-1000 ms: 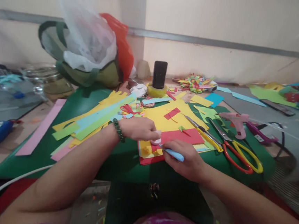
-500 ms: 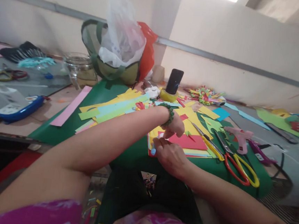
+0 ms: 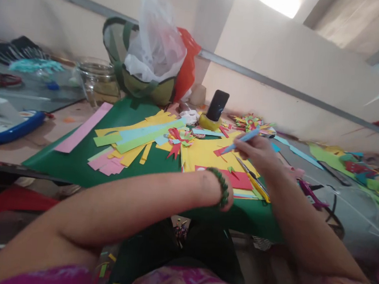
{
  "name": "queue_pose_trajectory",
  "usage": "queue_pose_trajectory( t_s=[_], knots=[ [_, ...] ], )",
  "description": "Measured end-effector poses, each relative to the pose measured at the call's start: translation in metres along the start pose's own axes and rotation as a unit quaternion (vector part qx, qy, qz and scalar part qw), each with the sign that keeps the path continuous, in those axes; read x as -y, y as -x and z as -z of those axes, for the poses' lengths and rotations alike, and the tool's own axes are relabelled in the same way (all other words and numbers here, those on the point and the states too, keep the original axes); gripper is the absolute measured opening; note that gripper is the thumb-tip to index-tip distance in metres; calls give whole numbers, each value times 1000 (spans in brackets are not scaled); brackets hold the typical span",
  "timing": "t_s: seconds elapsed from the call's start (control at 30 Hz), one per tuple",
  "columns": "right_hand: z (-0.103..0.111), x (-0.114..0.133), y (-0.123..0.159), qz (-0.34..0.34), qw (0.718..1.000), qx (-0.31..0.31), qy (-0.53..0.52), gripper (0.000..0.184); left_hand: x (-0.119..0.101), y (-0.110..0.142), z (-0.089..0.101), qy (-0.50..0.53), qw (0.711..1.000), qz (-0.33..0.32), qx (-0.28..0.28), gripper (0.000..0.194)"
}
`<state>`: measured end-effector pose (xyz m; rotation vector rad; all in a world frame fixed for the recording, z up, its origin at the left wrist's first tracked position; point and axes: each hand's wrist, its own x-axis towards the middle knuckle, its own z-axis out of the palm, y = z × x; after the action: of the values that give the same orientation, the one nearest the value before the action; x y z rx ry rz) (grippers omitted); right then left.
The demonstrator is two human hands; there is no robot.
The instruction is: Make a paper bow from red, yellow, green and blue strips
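My right hand [image 3: 258, 150] is closed on a slim light blue pen [image 3: 242, 140], raised over the yellow paper with its lower end pointing left. My left hand [image 3: 228, 200], with a green bead bracelet at the wrist, is at the table's front edge; its fingers are hidden behind the wrist. Just beyond it lies a red paper sheet [image 3: 244, 181] on a stack of coloured sheets, with small green and red scraps on top. A yellow-handled cutter or scissors [image 3: 260, 187] lies at the stack's right side. Left of the yellow paper sits a layered paper flower [image 3: 180, 137] with red tails.
Yellow, blue and green paper strips [image 3: 143, 133] spread over the green mat [image 3: 54, 165]. Behind them stand a phone [image 3: 218, 104] on a yellow holder, a glass jug [image 3: 97, 81] and a bag [image 3: 147, 89] with plastic inside. A blue power strip [image 3: 14, 129] lies at left.
My right hand has lifted away from the red paper, up and to the right, with the pen. My left hand has drawn back toward the table's front edge.
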<state>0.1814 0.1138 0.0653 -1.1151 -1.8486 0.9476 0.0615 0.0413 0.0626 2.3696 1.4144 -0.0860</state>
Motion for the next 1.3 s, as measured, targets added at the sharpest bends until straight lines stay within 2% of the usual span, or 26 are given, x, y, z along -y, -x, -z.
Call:
queue_pose_trajectory(
  t_s=[0.07, 0.1, 0.2, 0.27, 0.33, 0.5, 0.7, 0.9, 1.0, 1.13, 1.23, 1.3],
  knots=[
    [-21, -14, -20, -33, 997, 70, -18, 33, -10, 8, -14, -75, 995, 50, 42, 25],
    [-32, -20, -26, -40, 995, 93, -21, 30, -13, 10, -20, -92, 993, 45, 50, 30],
    [-56, -27, -32, -37, 988, 151, 1, 21, -17, 14, -32, -87, 993, 65, 42, 39],
    [-65, -27, -31, -36, 983, 181, 19, 17, -18, 12, -38, -61, 992, 105, 24, 40],
    [-68, -27, -30, -37, 979, 199, 35, 15, -18, 11, -41, -37, 991, 130, 14, 40],
    [-71, -31, -29, -33, 975, 209, 71, 15, -15, 11, -40, -43, 993, 107, 3, 39],
    [-72, -37, -32, -17, 964, 251, 89, 15, -16, 11, -40, -29, 993, 117, 12, 40],
    [-74, -38, -34, -17, 963, 255, 82, 14, -16, 11, -40, -61, 992, 113, 10, 42],
    [-72, -40, -36, -39, 970, 222, 88, 12, -14, 13, -36, -56, 994, 93, 24, 39],
    [-53, -44, -39, -58, 990, 120, 43, 13, -2, 16, -21, -52, 998, 43, 13, 34],
    [-26, -43, -28, -3, 998, -22, -50, 19, 14, 13, -4, -52, 998, 26, 30, 37],
    [-11, -42, -9, 50, 984, -136, -100, 21, 25, 6, 9, -62, 997, 14, 39, 40]
  ],
)
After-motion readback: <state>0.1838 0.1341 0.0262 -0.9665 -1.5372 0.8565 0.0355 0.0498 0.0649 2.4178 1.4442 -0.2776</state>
